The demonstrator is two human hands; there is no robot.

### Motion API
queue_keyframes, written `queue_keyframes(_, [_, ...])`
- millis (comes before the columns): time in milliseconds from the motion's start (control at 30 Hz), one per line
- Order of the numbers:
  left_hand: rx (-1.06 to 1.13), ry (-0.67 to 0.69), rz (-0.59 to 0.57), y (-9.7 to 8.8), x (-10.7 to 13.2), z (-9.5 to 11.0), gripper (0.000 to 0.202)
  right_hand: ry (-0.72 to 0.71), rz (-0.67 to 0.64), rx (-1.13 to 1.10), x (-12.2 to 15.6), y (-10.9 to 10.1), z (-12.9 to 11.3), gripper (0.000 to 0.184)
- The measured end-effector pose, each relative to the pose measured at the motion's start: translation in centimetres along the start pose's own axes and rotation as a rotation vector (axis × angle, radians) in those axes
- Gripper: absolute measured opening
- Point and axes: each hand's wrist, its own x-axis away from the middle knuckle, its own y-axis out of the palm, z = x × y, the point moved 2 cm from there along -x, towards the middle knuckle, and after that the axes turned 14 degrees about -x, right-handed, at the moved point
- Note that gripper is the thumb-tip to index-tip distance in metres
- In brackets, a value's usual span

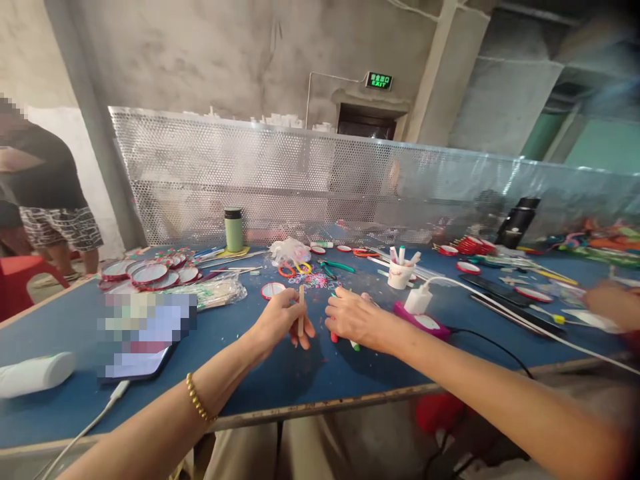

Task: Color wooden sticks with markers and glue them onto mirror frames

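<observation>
My left hand [280, 320] pinches a flat wooden craft stick [301, 311] upright between thumb and fingers, a little above the blue table. Just to its right, my right hand [353, 315] is closed, with the ends of a red marker [334, 336] and a green-tipped marker [355, 346] showing beneath it. The fingers hide most of both markers. Beyond the left hand lies a round red-rimmed disc [273, 291]. Small coloured bits [320, 279] are scattered behind the two hands.
A paper cup of markers [400, 275] and a purple power strip [423, 321] with a white charger stand to the right. Green pliers [337, 269] lie at the back. Red-rimmed discs [150, 274] pile up left, near a phone [150, 337]. Another person's hand [613, 303] is far right.
</observation>
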Motion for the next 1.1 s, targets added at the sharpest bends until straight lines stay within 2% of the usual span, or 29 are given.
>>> queue_keyframes(67, [0.005, 0.011, 0.017, -0.2, -0.1, 0.0, 0.007, -0.157, -0.113, 0.111, -0.1, -0.2, -0.4, 0.024])
queue_keyframes(133, [0.001, 0.027, 0.043, -0.4, -0.1, -0.1, 0.012, -0.239, -0.146, 0.193, -0.2, -0.7, -0.5, 0.023])
queue_keyframes(200, [-0.008, 0.041, 0.065, -0.6, -0.1, -0.1, 0.014, -0.273, -0.089, 0.189, -0.4, -1.5, -0.5, 0.022])
queue_keyframes(267, [-0.01, 0.051, 0.08, -0.7, -0.1, -0.2, 0.015, -0.243, 0.056, 0.094, -0.6, -2.5, -0.7, 0.024])
queue_keyframes(300, [-0.007, 0.055, 0.081, -0.7, -0.1, -0.3, 0.015, -0.177, 0.172, 0.003, -0.5, -3.1, -0.8, 0.024])
queue_keyframes(367, [0.002, 0.057, 0.072, -0.6, -0.1, -0.3, 0.016, 0.044, 0.442, -0.29, 0.1, -4.0, -0.9, 0.02])
queue_keyframes(467, [-0.001, 0.049, 0.057, -0.6, -0.2, -0.4, 0.016, 0.406, 0.805, -0.895, 2.0, -3.4, -1.1, 0.014])
queue_keyframes(567, [-0.012, 0.035, 0.055, -0.5, 0.0, -0.3, 0.016, 0.6, 1.094, -1.315, 4.0, -1.4, -1.7, 0.022])
queue_keyframes(667, [-0.002, -0.014, 0.042, 0.1, 1.0, 0.1, 0.014, 0.683, 1.242, -1.48, 4.9, 0.2, -2.6, 0.027])
queue_keyframes(833, [0.089, -0.05, -0.022, 2.7, 4.4, 0.1, 0.021, 0.663, 1.278, -1.528, 4.2, 0.5, -4.4, 0.025])
queue_keyframes(967, [0.138, -0.008, 0.087, 3.9, 6.6, -1.3, 0.025, 0.641, 1.197, -1.418, 3.1, 0.7, -5.6, 0.023])
queue_keyframes(1033, [0.148, 0.025, 0.178, 4.0, 7.1, -1.8, 0.028, 0.597, 1.072, -1.247, 2.2, 0.7, -6.0, 0.019])
queue_keyframes(1100, [0.164, 0.049, 0.268, 3.8, 7.5, -1.9, 0.03, 0.511, 0.838, -0.92, 0.9, 0.4, -6.4, 0.017])
